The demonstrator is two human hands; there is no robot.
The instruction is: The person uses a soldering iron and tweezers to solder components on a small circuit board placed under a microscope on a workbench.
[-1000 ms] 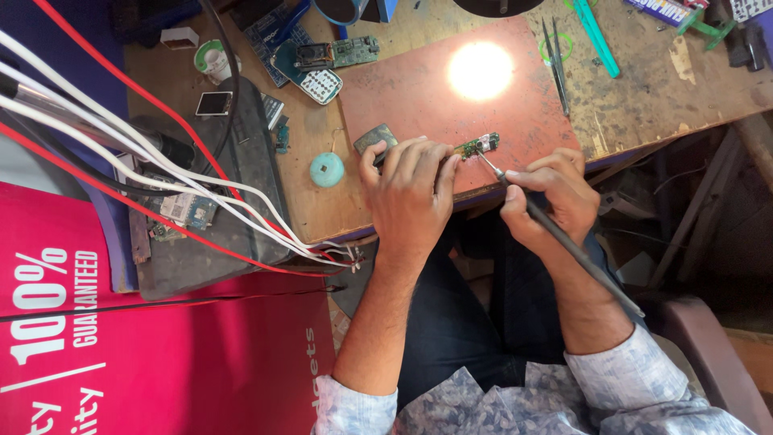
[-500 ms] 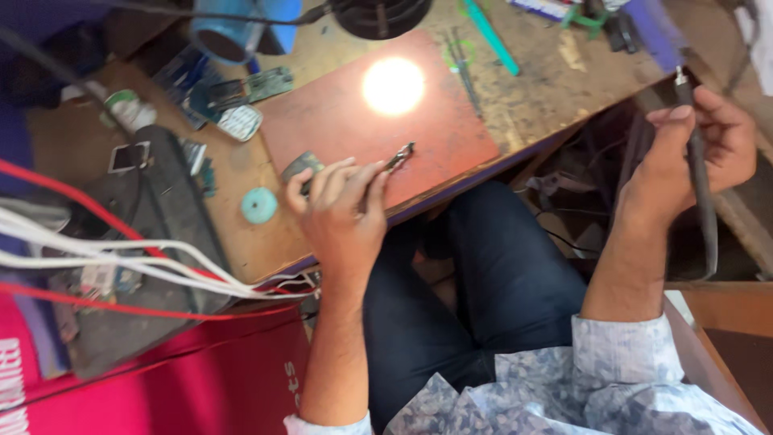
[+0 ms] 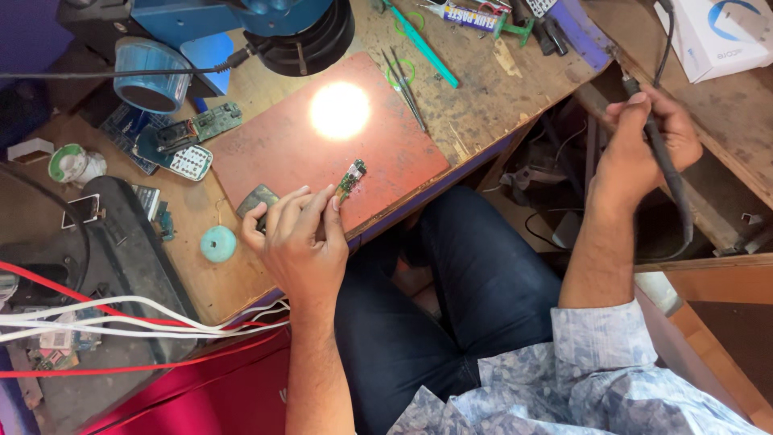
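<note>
The left hand [image 3: 302,242] rests at the near edge of a red work mat [image 3: 282,149], fingers curled together and pinched on the near end of a small green circuit board [image 3: 352,179]. The board lies on the mat, angled toward the far right, just near of a bright spot of lamp light [image 3: 340,110]. A dark grey pad [image 3: 258,199] sits touching the far left side of that hand, and a round teal disc [image 3: 218,243] lies on the wooden bench [image 3: 483,105] left of it.

The right hand [image 3: 644,149] is well apart to the right, off the bench edge, fingers wrapped shut around the black handle of a soldering iron [image 3: 664,173], tip pointing far.

On the far part of the bench lie metal tweezers [image 3: 407,89], a teal-handled tool [image 3: 423,48] and a tube of paste [image 3: 463,16]. A blue microscope head [image 3: 266,24] overhangs the far left. A green phone board [image 3: 201,125] and a keypad part [image 3: 189,161] lie left of the mat. White and red cables [image 3: 121,318] cross the near left.
</note>
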